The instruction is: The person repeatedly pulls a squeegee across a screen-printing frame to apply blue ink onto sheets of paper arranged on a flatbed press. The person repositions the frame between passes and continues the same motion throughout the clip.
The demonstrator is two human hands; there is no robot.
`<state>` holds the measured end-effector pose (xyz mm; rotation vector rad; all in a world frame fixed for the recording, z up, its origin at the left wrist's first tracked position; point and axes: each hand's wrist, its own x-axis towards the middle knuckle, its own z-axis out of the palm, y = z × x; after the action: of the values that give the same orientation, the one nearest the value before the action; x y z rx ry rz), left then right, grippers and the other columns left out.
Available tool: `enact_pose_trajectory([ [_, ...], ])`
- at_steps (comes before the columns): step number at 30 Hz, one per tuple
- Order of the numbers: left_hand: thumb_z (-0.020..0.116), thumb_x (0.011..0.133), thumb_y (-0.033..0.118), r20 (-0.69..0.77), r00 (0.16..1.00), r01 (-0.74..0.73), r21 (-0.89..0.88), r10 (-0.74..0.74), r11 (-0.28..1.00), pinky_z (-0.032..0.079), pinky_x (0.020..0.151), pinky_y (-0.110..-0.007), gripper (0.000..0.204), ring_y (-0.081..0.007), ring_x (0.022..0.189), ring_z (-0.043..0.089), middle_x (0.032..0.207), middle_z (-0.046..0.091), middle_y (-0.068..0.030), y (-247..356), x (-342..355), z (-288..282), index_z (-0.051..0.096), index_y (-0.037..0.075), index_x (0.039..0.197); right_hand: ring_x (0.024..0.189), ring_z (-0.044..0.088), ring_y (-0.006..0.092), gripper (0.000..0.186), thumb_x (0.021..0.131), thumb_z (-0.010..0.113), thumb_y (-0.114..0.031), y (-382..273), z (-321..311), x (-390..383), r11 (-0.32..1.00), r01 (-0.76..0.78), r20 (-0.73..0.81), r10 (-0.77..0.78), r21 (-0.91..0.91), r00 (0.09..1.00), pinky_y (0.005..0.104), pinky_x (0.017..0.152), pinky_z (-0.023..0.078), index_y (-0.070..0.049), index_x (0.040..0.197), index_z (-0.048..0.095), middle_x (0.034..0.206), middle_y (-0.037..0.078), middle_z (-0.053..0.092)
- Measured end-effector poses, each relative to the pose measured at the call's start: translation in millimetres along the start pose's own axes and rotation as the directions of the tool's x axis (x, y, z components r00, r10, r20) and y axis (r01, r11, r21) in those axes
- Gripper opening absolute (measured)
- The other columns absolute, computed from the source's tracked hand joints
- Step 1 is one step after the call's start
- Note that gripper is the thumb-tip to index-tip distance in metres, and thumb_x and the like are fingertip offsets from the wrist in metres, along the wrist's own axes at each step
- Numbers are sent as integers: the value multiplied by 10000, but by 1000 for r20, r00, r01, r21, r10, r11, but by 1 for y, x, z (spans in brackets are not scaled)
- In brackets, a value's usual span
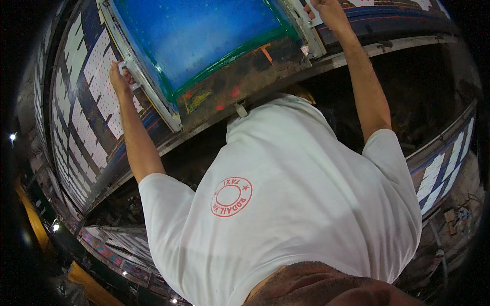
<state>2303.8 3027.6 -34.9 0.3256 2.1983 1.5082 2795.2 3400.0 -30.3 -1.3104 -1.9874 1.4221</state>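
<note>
A screen frame (196,41) with a blue mesh, green-smeared border and dark paint-spotted lower strip lies before me, between two pale metal side rails (163,109). My left hand (121,79) is closed on the white handle plate (131,70) at the frame's left side, fingertips partly hidden behind it. My right hand (329,15) is closed on a similar plate (315,19) at the upper right, near the picture's edge. Pale pieces with small pink dots (97,71) lie on the dark table just left of the frame. My white T-shirt (286,194) fills the lower middle.
The long table (66,127) bends away to the left with rows of pale pieces. A metal edge rail (377,47) runs across in front of me. Another table with white pieces (434,178) is at the right. Yellow beams (92,285) and small lights show at the lower left.
</note>
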Motion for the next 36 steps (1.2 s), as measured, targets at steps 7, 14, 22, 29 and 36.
enact_pose_trajectory([
  [7, 532, 1033, 592, -18, 998, 53, 7, -53, 999, 270, 486, -259, 616, -72, 550, 342, 703, 427, 32, -10, 5, 1, 493, 74, 1365, 703, 619, 149, 308, 1028, 494, -129, 4, 1, -2, 997, -24, 49, 21, 71, 999, 336, 672, 497, 19, 1229, 674, 818, 66, 700],
  [14, 698, 955, 182, 4, 1000, 5, 98, -6, 995, 362, 463, -250, 450, -79, 568, 460, 771, 532, 6, -35, 21, -5, 489, 110, 1348, 790, 672, 234, 339, 1025, 555, -166, -11, 6, -19, 986, 56, -112, -74, -154, 991, 382, 751, 532, -7, 1306, 655, 877, 126, 727],
  [22, 762, 863, 144, -34, 998, -47, 308, 60, 950, 556, 657, -371, 502, -225, 841, 646, 1035, 647, -110, -45, 30, -7, 549, 93, 1315, 1251, 605, 345, 439, 936, 734, -253, -57, 76, -117, 710, 678, 520, -514, -188, 683, 445, 1081, 482, -87, 1335, 659, 1327, 172, 645],
  [29, 797, 811, 239, -48, 982, -152, 354, 181, 923, 557, 869, -389, 536, -258, 959, 686, 1107, 690, -133, -61, 37, -9, 601, 91, 1288, 1258, 596, 316, 589, 783, 772, -65, -91, 130, -149, 353, 879, 795, -404, -320, 452, 413, 1055, 516, -58, 1350, 611, 1359, 140, 615],
  [36, 806, 819, 216, -48, 975, -192, 314, 218, 930, 565, 788, -363, 545, -222, 871, 681, 1044, 690, -115, -75, 46, -6, 595, 91, 1306, 1185, 659, 293, 599, 724, 728, 12, -103, 157, -151, 362, 742, 637, -381, -564, 670, 400, 1002, 545, -78, 1312, 655, 1279, 108, 688],
])
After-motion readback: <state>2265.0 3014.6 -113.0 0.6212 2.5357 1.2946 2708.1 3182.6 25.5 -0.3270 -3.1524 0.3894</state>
